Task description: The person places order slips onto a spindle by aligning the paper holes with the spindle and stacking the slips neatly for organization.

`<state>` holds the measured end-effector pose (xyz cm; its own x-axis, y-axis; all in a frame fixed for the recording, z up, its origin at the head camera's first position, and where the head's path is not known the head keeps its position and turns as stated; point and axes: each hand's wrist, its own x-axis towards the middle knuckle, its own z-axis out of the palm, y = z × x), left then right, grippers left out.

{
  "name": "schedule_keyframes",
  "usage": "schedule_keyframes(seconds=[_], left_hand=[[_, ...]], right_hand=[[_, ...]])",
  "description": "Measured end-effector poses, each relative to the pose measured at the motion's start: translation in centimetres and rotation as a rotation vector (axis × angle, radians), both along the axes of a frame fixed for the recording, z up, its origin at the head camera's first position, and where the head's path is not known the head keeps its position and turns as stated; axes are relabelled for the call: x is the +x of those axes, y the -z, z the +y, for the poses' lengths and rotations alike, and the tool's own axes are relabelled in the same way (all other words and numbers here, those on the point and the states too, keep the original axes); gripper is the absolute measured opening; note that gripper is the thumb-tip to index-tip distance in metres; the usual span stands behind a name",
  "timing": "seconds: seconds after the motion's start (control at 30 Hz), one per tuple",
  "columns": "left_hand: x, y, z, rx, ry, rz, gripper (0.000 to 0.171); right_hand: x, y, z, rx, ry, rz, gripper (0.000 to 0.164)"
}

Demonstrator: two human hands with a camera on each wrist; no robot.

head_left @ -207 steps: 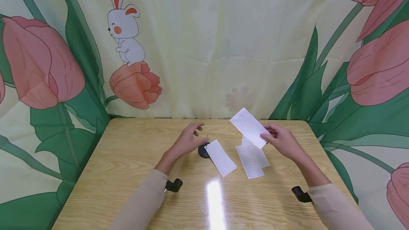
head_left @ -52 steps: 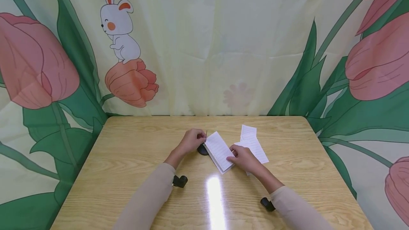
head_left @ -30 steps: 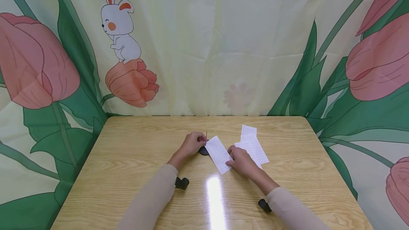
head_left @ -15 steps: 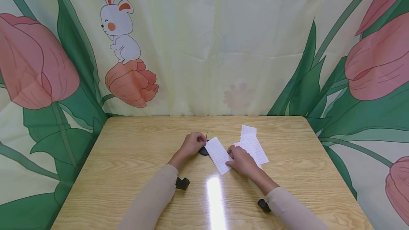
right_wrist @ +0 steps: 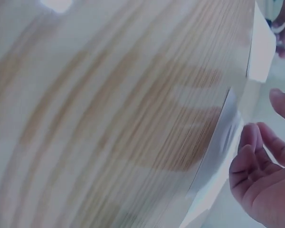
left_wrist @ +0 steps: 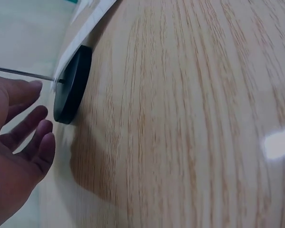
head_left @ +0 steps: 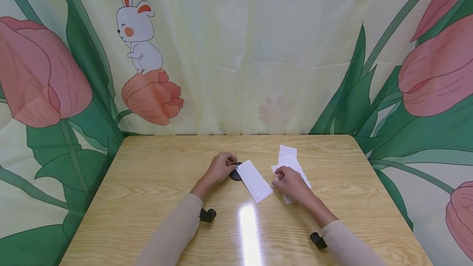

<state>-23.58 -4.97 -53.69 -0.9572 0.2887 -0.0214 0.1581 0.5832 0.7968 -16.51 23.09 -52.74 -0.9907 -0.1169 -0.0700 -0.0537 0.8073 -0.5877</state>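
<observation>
A pale curtain (head_left: 214, 60) printed with tulips and a rabbit stands behind a wood-grain surface (head_left: 159, 237). At the far middle of the surface is a bill spindle (head_left: 235, 175): round black base, thin upright rod. Progress appears partial: a paper slip (head_left: 255, 182) lies with its far left corner at the rod, apparently pierced; whether others lie beneath it cannot be told. Loose slips (head_left: 300, 170) overlap to the right, off the spindle. All visible slips are white, rectangular and flat-looking, with printed lines too small to read. The left hand (head_left: 220, 166) is beside the rod, fingers loosely bent and thumb apart, with no clear grip. The right hand (head_left: 292, 184) is over the loose slips, thumb and fingertips apart, holding nothing.
</observation>
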Motion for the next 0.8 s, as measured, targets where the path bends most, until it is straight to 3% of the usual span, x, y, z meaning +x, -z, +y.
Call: schedule_keyframes(seconds=[0.23,0.47,0.8], left_hand=[[0.5,0.1,-0.7,-0.015,0.032,-0.03,0.032],[0.9,0.3,-0.8,-0.031,0.057,-0.047,0.051],[1.1,0.7,-0.9,-0.073,0.073,-0.008,0.059]], right_hand=[[0.4,-0.5,2.5,0.038,0.06,0.031,0.038],[1.2,-0.5,4.7,0.075,0.104,-0.025,0.047],[2.2,0.0,5.5,0.1,0.115,-0.016,0.046]])
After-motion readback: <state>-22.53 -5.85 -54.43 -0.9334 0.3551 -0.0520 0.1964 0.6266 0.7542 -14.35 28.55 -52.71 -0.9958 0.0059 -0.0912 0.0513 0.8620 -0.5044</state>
